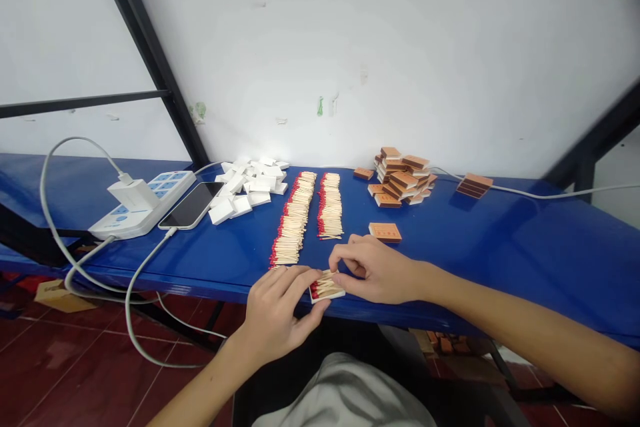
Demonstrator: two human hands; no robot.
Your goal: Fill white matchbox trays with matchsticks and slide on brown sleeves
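At the table's front edge, a small white matchbox tray (327, 293) lies between my hands, filled with red-headed matches (325, 283). My left hand (283, 307) grips its left side, thumb at the near edge and fingers at the far edge. On the right end, my right hand (373, 270) has thumb and forefinger curled in a pinch at the matches' bare ends; its other fingers are bent. Just beyond that hand is an orange matchbox (385, 232). Two rows of loose matches, a longer left row (295, 217) and a shorter right row (330, 203), lie ahead of my hands.
White trays (250, 183) are heaped at the back left, beside a phone (193, 205) and a power strip (145, 203) with cables. Orange matchboxes (403, 177) are piled at the back right. Another group of matchboxes (474, 185) stands further right on the blue table (525, 253).
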